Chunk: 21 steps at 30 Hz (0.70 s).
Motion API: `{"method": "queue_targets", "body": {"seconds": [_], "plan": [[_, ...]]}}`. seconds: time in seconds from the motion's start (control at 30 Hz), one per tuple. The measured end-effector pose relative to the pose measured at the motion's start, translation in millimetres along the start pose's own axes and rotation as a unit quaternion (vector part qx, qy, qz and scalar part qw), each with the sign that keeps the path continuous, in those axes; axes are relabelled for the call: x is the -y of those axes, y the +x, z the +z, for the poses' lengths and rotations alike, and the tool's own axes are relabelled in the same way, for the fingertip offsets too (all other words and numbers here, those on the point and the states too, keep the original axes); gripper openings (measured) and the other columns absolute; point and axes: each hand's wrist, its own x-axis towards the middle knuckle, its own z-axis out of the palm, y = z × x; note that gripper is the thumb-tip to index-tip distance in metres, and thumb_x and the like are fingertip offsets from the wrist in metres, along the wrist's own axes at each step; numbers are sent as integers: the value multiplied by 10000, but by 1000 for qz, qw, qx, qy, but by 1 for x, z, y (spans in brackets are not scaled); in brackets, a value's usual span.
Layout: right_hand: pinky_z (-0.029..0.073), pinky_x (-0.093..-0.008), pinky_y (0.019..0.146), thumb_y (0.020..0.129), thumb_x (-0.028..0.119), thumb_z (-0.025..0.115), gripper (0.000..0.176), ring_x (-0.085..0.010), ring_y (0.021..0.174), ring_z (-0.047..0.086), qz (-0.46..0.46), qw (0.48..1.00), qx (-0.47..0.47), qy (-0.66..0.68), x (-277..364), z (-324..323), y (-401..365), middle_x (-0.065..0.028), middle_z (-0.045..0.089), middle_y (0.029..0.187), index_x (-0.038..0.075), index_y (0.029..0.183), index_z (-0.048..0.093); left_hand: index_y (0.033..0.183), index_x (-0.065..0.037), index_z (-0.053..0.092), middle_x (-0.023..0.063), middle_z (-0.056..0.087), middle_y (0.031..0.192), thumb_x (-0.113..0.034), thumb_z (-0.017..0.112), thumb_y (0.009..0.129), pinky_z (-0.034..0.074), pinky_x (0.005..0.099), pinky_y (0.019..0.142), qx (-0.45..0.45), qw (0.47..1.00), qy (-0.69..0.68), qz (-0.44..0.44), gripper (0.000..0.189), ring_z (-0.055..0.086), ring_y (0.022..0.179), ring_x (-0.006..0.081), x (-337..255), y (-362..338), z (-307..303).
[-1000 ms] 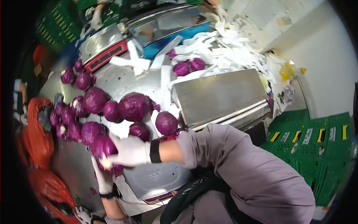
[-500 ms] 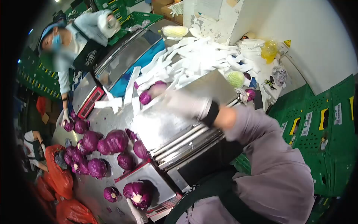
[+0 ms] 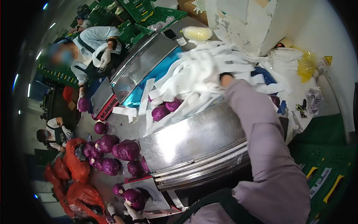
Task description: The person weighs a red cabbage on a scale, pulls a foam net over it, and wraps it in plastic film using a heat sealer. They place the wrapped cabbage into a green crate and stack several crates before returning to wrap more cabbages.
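My left hand (image 3: pixel 133 213), in a white glove, grips the lower side of a red cabbage (image 3: pixel 135 198) on a small scale (image 3: pixel 154 196). My right arm reaches across a steel wrapping machine (image 3: pixel 197 130) into a heap of white foam strips (image 3: pixel 197 74). My right hand is white-gloved and blurred there, so its fingers cannot be made out against the strips. Two red cabbages (image 3: pixel 160 113) lie beside the heap. Another small red cabbage (image 3: pixel 118 189) sits next to the one at my left hand.
Several red cabbages (image 3: pixel 126 150) crowd the table left of the machine. A co-worker (image 3: pixel 95 48) stands across it, one gloved hand on a cabbage (image 3: pixel 83 104). Another person's gloved hand (image 3: pixel 111 209) shows near my left. Red sacks (image 3: pixel 76 160) and green crates (image 3: pixel 320 160) flank the table.
My right hand has moved from above the machine's steel top into the foam strips. My left hand stays at the cabbage on the scale. The co-worker's hand has lifted a cabbage.
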Motion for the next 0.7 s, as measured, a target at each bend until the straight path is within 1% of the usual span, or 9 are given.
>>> {"method": "queue_targets", "body": {"seconds": [0.13, 0.2, 0.27, 0.37, 0.43, 0.5, 0.6, 0.67, 0.7], "plan": [[449, -380, 955, 745, 389, 698, 814, -362, 1142, 554, -107, 955, 191, -201, 127, 73, 28, -268, 557, 1226, -36, 1363, 381, 1437, -244, 326, 68, 409, 1424, -745, 422, 802, 376, 547, 991, 116, 993, -25, 8, 815, 430, 1274, 291, 2, -1, 1], [459, -386, 940, 757, 344, 690, 746, -369, 1116, 573, -145, 914, 259, -277, 161, 110, 31, -266, 579, 1196, -29, 1343, 417, 1421, -162, 342, 142, 463, 1359, -638, 323, 911, 481, 533, 929, 107, 985, -134, 8, 698, 516, 1182, 361, 4, -2, 8], [482, -420, 884, 764, 213, 645, 521, -375, 1028, 610, -202, 950, 113, -208, 188, 84, -37, -239, 632, 1089, -2, 1223, 526, 1411, -138, 353, 139, 474, 1349, -609, 318, 931, 496, 517, 918, 116, 984, -126, 52, 673, 531, 1166, 354, 7, 9, 1], [497, -442, 842, 763, 438, 691, 559, -350, 981, 631, -271, 930, 0, -250, 191, 86, -44, -191, 646, 1059, 66, 1162, 566, 1321, -56, 433, 138, 517, 1268, -482, 500, 929, 506, 501, 889, 97, 982, -102, 123, 583, 569, 1109, 316, 10, 20, -8], [509, -440, 802, 779, 526, 622, 564, -331, 922, 656, -211, 961, -35, -177, 207, 52, -80, -182, 648, 1055, 67, 1108, 617, 1274, -19, 454, 151, 540, 1214, -423, 521, 938, 530, 487, 844, 94, 978, -118, 144, 530, 594, 1059, 313, 14, 29, -16], [504, -437, 792, 822, 492, 562, 483, -346, 913, 649, -197, 966, -65, -156, 211, 31, -103, -194, 650, 1035, 39, 954, 666, 1197, 13, 487, 149, 561, 1142, -379, 527, 946, 548, 470, 794, 109, 973, -131, 152, 467, 612, 999, 301, 18, 40, -21], [470, -432, 852, 902, 379, 500, 369, -373, 981, 614, -180, 950, -99, -234, 181, 17, -110, -177, 625, 1052, 76, 1061, 639, 1129, 9, 527, 129, 586, 1047, -371, 532, 942, 558, 439, 723, 107, 976, -96, 166, 423, 630, 924, 262, 18, 29, -20], [461, -431, 863, 882, 321, 498, 354, -360, 996, 605, -133, 964, -102, -209, 173, 2, -133, -187, 643, 1032, 68, 1092, 629, 1191, 15, 510, 151, 524, 1168, -326, 560, 930, 522, 418, 807, 125, 977, -93, 147, 433, 589, 1020, 261, 17, 27, -28], [466, -420, 842, 865, 272, 507, 321, -369, 983, 598, -139, 970, -144, -140, 163, -2, -137, -201, 648, 1014, 40, 1042, 639, 1238, 12, 490, 159, 471, 1238, -295, 579, 916, 469, 406, 889, 40, 975, -13, 219, 454, 547, 1083, 269, 20, 34, -32]]}}
